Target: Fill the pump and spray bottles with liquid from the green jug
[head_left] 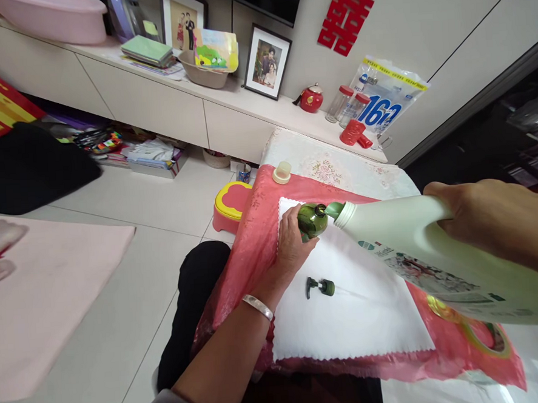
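My left hand (292,239) is wrapped round a small dark green bottle (313,220), whose open neck points up and to the right. With my right hand (474,213) I grip the handle of a big pale green jug (417,241), tipped on its side so its mouth meets the bottle's neck. A green pour of liquid, or a spout, shows at the jug's mouth; I cannot tell which. Below them, a dark green pump head (320,286) with a clear tube lies on a white scalloped cloth (349,324). The jug's cap (282,172) sits at the table's far left corner.
A pink plastic cover (238,288) lies over the table under the cloth, with tape rolls (491,338) at the right. A red and yellow stool (233,205) stands left of the table. Behind are a low cabinet (145,112), framed photos and glass jars.
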{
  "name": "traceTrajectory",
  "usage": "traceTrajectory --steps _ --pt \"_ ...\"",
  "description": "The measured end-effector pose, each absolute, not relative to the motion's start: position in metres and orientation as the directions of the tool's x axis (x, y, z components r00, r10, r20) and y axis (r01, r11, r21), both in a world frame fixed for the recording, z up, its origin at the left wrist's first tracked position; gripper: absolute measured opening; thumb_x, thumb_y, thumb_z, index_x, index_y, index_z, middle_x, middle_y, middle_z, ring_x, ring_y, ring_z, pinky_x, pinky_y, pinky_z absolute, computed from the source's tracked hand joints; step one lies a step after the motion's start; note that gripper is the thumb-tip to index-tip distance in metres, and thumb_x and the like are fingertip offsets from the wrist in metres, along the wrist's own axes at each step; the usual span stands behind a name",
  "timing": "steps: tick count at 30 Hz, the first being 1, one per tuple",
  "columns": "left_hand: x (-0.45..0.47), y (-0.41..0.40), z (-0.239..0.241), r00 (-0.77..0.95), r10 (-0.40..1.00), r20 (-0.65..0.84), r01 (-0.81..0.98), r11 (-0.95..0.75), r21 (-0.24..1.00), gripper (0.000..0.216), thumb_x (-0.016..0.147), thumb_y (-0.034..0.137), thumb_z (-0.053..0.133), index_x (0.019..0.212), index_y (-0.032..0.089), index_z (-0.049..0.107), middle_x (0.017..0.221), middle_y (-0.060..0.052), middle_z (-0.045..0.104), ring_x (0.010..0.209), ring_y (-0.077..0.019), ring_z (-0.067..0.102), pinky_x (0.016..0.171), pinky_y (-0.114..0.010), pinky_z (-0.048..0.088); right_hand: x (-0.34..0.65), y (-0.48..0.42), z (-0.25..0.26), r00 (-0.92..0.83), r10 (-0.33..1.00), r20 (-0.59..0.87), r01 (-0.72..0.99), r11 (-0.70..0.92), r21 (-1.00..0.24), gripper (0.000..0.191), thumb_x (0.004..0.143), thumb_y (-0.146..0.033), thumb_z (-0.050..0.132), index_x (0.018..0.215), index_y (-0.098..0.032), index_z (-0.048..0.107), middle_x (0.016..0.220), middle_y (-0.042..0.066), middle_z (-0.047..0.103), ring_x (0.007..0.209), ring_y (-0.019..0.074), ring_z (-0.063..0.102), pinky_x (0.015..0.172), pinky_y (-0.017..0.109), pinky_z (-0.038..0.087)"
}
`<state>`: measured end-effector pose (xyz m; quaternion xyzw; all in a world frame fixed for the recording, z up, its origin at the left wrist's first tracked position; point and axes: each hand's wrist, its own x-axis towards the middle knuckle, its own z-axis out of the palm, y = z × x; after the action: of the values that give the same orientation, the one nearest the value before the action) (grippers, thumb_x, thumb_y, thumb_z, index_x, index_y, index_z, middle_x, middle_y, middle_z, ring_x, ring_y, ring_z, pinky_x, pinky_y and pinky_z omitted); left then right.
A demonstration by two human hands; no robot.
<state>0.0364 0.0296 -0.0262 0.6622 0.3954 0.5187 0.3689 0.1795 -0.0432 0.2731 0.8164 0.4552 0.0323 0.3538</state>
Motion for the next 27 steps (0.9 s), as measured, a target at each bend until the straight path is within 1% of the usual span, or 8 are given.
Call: traceTrajectory --steps 5,9,13,19,24,27 --pt "0.037 0.029 -0.027 0.141 0.907 0.396 0.134 -0.414 0.9 0.093 0.064 0.007 0.081 0.144 0.025 0.036 0.141 -0.014 0.05 0.137 -0.0347 0.049 0.117 -0.054 0.041 0.182 -0.044 0.272 0.565 0.786 -0.25 0.731 -0.336 0.594 0.024 0.081 -0.025 0.051 0.103 -0.027 0.061 0.086 0.006 0.061 0.067 0.0197 0.059 0.057 0.031 0.035" --pt "0.037 0.029 -0.027 0.146 0.908 0.392 0.145 -0.411 0.9 0.094 0.065 0.008 0.082 0.145 0.025 0.036 0.143 -0.014 0.05 0.138 -0.0345 0.049 0.118 -0.054 0.039 0.185 -0.043 0.271 0.561 0.787 -0.257 0.73 -0.323 0.603 0.025 0.08 -0.025 0.052 0.104 -0.027 0.061 0.087 0.006 0.061 0.07 0.021 0.06 0.059 0.032 0.038" --pt "0.036 0.029 -0.026 0.156 0.905 0.396 0.149 -0.417 0.896 0.094 0.065 0.008 0.082 0.145 0.023 0.035 0.143 -0.015 0.05 0.138 -0.0343 0.048 0.119 -0.054 0.039 0.181 -0.042 0.272 0.582 0.773 -0.254 0.72 -0.343 0.604 0.028 0.08 -0.024 0.052 0.105 -0.029 0.061 0.09 0.006 0.062 0.071 0.0212 0.06 0.058 0.032 0.038" --pt "0.035 0.029 -0.026 0.162 0.908 0.387 0.162 -0.411 0.897 0.093 0.065 0.009 0.083 0.145 0.021 0.036 0.143 -0.017 0.05 0.139 -0.0343 0.048 0.119 -0.053 0.039 0.164 -0.04 0.277 0.615 0.751 -0.241 0.695 -0.371 0.615 0.033 0.083 -0.021 0.053 0.115 -0.03 0.059 0.097 0.007 0.063 0.073 0.0211 0.061 0.059 0.03 0.036" --pt "0.035 0.03 -0.026 0.165 0.908 0.386 0.159 -0.411 0.898 0.093 0.065 0.009 0.082 0.145 0.024 0.036 0.143 -0.015 0.05 0.139 -0.0342 0.048 0.119 -0.054 0.039 0.163 -0.04 0.278 0.634 0.73 -0.256 0.689 -0.383 0.616 0.033 0.085 -0.021 0.051 0.116 -0.031 0.058 0.097 0.007 0.062 0.079 0.0233 0.062 0.061 0.031 0.038" --pt "0.035 0.03 -0.026 0.162 0.907 0.388 0.157 -0.412 0.898 0.093 0.065 0.009 0.082 0.145 0.024 0.036 0.144 -0.015 0.05 0.139 -0.0342 0.048 0.119 -0.054 0.038 0.168 -0.041 0.277 0.623 0.738 -0.259 0.693 -0.368 0.62 0.031 0.085 -0.021 0.051 0.114 -0.03 0.058 0.097 0.006 0.062 0.081 0.0231 0.062 0.062 0.032 0.039"
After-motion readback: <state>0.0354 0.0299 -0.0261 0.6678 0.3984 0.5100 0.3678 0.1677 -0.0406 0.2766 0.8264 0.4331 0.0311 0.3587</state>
